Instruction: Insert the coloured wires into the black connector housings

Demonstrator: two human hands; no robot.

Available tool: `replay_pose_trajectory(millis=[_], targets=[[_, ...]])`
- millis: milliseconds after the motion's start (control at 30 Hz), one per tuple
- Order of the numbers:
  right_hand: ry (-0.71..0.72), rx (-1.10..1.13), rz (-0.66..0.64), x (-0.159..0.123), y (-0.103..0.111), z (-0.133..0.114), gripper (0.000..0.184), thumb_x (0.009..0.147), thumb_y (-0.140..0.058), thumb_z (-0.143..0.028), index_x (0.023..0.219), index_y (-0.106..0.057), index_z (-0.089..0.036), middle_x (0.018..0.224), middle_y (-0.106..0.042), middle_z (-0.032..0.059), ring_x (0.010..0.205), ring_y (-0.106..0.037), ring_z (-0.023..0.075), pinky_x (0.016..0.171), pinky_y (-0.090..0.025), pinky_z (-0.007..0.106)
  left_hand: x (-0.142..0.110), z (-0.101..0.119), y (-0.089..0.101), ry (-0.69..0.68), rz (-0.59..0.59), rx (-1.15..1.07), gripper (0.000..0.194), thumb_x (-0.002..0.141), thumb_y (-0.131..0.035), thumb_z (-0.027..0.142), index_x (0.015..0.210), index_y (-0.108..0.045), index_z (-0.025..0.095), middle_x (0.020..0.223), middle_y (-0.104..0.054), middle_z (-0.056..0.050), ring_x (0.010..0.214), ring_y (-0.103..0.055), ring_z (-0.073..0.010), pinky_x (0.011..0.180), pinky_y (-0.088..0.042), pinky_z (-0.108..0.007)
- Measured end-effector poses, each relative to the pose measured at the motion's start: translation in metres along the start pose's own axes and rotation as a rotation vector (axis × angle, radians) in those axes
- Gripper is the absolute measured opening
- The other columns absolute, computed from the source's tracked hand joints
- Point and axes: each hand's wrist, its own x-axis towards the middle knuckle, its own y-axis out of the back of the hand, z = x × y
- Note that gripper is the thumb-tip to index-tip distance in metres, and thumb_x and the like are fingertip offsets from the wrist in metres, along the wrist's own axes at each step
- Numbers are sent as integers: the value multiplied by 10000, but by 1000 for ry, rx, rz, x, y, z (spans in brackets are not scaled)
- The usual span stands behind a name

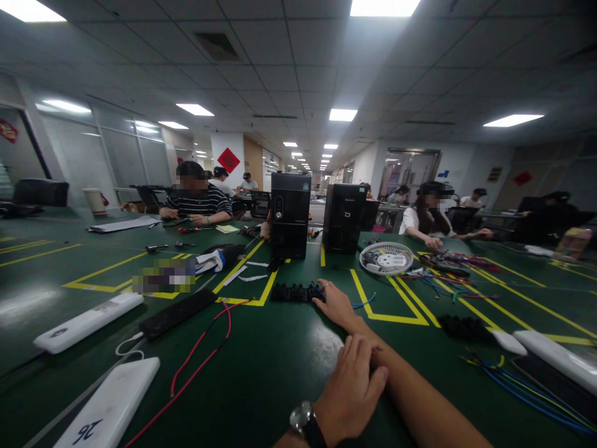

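My right hand [336, 305] reaches forward over the table, its fingers and thumb around the right end of a black terminal strip [291, 292]. A blue wire [366, 303] shows on both sides of this hand; whether the fingers touch it, I cannot tell. My left hand [354, 382], with a wristwatch [304, 420] on its wrist, lies across my right forearm. Its fingers are extended over the skin and hold nothing. Beyond the strip stand two black computer towers [290, 214], upright. A red wire [200, 351] lies left of my hands.
White power strips [88, 322] and a black bar [184, 313] lie on the left. Right of centre is a white round basket [386, 258]; nearby are tangled wires [459, 264]. Another black strip [466, 328] and blue-yellow wires [527, 395] lie right. People sit across the table.
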Motion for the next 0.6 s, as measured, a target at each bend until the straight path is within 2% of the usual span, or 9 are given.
replay_pose_trajectory(millis=[167,267,367,467,533,600], targets=[[-23,-1,68,-1,4,-3,724,807,-565,-477,1405,-258,-207,1185,-520,112,965,-588,239,790,-444,325,-1,3,2,-10,19,27,260,902,-421,258,1158,-453,224,1156,-494,-41,1085,-396,-191,990,-309,-353],[-45,16,173,3,15,-1,610,847,-500,-463,1369,-323,-202,1149,-528,109,941,-587,237,777,-448,330,-1,5,3,-34,28,63,268,895,-440,257,1162,-448,237,1182,-487,-33,1091,-390,-196,986,-304,-362],[-45,67,345,12,31,9,447,876,-445,-385,1272,-433,-177,1089,-549,106,952,-569,229,829,-436,343,0,5,2,-77,22,110,284,877,-474,253,1160,-447,242,1192,-481,-28,1097,-386,-198,975,-304,-359],[-35,138,471,23,44,21,381,866,-430,-326,1195,-492,-146,1018,-577,111,936,-563,229,858,-426,361,1,3,0,-115,-1,159,312,858,-510,263,1161,-441,246,1195,-480,-30,1105,-386,-203,960,-312,-359],[-25,160,475,26,47,27,349,857,-427,-310,1143,-529,-139,975,-598,108,907,-569,228,840,-430,358,2,2,-1,-134,-20,179,326,847,-527,266,1160,-436,248,1198,-483,-29,1106,-391,-203,951,-320,-354],[3,146,402,26,45,29,309,849,-438,-308,1079,-566,-147,936,-615,94,878,-579,219,816,-432,341,2,2,-1,-152,-31,187,324,844,-531,264,1154,-437,249,1194,-492,-24,1102,-399,-200,949,-324,-346]])
